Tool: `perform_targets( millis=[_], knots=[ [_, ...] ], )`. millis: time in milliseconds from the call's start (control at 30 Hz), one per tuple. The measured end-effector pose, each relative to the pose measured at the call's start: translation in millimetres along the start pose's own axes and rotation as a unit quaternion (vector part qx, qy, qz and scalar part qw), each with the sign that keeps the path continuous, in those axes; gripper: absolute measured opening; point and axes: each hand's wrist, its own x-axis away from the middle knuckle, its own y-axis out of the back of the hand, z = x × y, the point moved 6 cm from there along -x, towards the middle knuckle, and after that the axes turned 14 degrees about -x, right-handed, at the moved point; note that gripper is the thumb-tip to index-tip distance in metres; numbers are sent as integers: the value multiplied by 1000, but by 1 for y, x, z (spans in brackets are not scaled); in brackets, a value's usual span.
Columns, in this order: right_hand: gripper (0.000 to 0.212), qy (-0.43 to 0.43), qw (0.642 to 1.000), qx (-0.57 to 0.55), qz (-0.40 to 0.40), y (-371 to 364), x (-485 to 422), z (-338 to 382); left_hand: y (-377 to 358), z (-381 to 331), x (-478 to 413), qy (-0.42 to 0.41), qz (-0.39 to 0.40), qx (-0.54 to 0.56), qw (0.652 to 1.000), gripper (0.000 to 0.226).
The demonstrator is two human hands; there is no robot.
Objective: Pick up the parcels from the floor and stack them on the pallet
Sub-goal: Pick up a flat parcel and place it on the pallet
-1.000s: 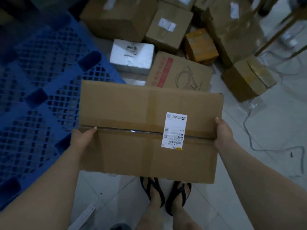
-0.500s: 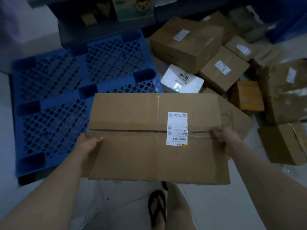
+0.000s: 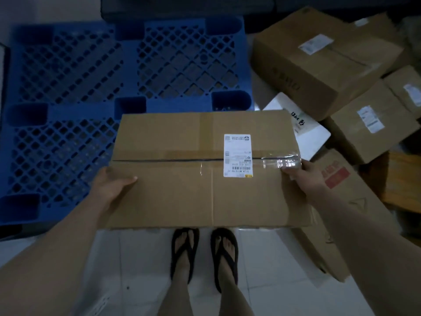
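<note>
Both hands, left (image 3: 111,185) and right (image 3: 304,179), grip the parcel's (image 3: 182,195) opposite ends, arms outstretched.

The room is dim. Pale, glossy floor tiles (image 3: 141,265) with thin grout lines fill the near part of the view. Along the far edge runs a dark, low piece of furniture (image 3: 182,5), its details lost in shadow.

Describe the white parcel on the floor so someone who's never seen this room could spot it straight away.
Start at the blue pallet and look just off its right edge, where cardboard boxes crowd the floor. The white parcel lies flat there, partly hidden behind the large box that both hands carry. It is the only white one among brown boxes, with dark handwriting on top.
</note>
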Motion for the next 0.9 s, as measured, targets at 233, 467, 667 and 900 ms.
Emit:
perform_targets(
  millis=[233,467,667,900],
  knots=[
    [48,-2,998,8,69,-97,-106,-73,-71,26,-135,-53,22,-4,998,85],
    [102,136,878,422,178,-161,-80,-122,-158,40,-122,-162,-6,-302,939,123],
    [115,92,800,581,123,-126,-60,-177,-210,66,-90,-238,-2,-489,839,134],
    [93,89,823,548,119,-136,-75,-172,-209,48,-97,-197,-20,-510,837,113]
  ],
)
